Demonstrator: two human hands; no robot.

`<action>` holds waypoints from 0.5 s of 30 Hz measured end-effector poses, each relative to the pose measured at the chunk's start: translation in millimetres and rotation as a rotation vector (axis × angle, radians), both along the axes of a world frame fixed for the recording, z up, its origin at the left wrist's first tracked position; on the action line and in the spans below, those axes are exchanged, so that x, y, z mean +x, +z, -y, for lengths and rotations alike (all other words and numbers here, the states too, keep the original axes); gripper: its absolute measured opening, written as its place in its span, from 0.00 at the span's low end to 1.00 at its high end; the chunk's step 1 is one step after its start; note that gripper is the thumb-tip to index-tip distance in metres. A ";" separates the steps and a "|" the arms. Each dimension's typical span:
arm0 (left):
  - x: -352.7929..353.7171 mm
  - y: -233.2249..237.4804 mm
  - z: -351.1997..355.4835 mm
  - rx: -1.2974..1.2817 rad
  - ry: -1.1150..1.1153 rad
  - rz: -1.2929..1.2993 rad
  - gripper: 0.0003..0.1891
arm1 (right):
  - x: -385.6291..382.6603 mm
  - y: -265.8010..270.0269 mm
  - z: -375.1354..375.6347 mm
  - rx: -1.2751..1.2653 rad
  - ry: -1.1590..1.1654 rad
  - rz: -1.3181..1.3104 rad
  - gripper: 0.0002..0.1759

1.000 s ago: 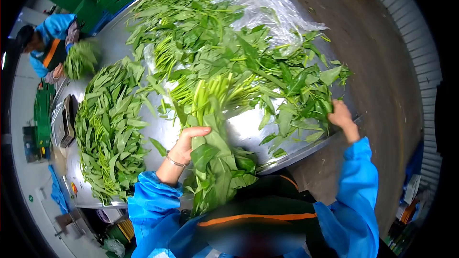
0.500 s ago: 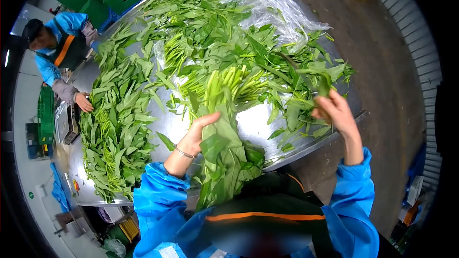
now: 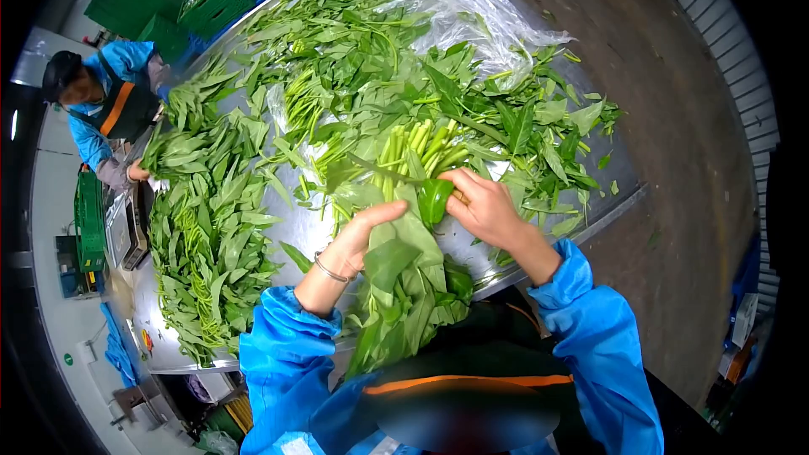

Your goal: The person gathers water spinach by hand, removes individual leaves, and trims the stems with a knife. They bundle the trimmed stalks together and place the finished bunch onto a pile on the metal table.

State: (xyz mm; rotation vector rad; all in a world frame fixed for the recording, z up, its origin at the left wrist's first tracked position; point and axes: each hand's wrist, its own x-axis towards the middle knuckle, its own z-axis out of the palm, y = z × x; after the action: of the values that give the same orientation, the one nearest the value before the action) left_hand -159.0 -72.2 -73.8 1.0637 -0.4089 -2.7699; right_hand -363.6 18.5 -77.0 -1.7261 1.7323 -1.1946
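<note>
A thick bunch of leafy green vegetables (image 3: 396, 265) lies in my left hand (image 3: 358, 240), its pale cut stems pointing away from me and its leaves hanging toward my apron. The thumb presses across the bunch just below the stems. A bangle circles that wrist. My right hand (image 3: 484, 209) is closed on a leafy green (image 3: 436, 200), its fingers pinched around the stalk beside the top of the bunch. More loose greens (image 3: 522, 131) lie on the metal table (image 3: 291, 194) beyond both hands.
A crumpled clear plastic bag (image 3: 472, 21) lies among the greens at the back. Along the left side runs a long heap of greens (image 3: 211, 227). There a co-worker (image 3: 114, 105) handles some beside a scale (image 3: 126, 232). Green crates (image 3: 215, 4) stand behind.
My right hand has moved left from the loose greens at the right edge to the held bunch, carrying a leafy green. The co-worker has raised some greens on the left.
</note>
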 end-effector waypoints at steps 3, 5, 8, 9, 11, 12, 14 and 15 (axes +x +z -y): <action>-5.0 16.1 1.6 -0.236 -0.196 0.123 0.13 | 3.5 -3.1 1.6 -0.035 -0.073 -0.027 0.09; -9.1 20.3 -0.1 -0.297 -0.222 0.230 0.12 | 2.6 -10.3 -0.6 -0.012 -0.080 -0.067 0.09; 0.0 17.5 3.0 -0.350 -0.207 0.268 0.17 | -7.3 -32.2 -12.7 0.066 -0.157 -0.076 0.13; 2.2 21.7 4.6 -0.380 -0.107 0.193 0.19 | -16.9 -45.8 -22.6 0.152 -0.188 -0.028 0.14; 3.5 68.9 21.2 -0.562 -0.212 0.054 0.22 | -26.1 -69.4 -47.5 0.342 -0.243 0.076 0.15; 2.7 76.6 32.0 -0.753 -0.332 0.107 0.22 | -24.7 -62.1 -46.4 0.316 -0.259 0.168 0.15; -2.7 86.5 34.6 -1.116 -0.558 0.204 0.21 | -17.0 -31.9 -54.5 0.284 -0.298 0.377 0.15; -2.1 84.8 29.8 -1.292 -0.663 0.383 0.22 | -14.6 -13.1 -49.8 0.224 -0.269 0.362 0.14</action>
State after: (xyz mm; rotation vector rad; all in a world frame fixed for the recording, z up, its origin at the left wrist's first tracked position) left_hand -161.0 -102.0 11.0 1.0819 -2.4513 -1.7892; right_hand -378.2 68.3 -90.2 -1.0957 1.8243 -1.2732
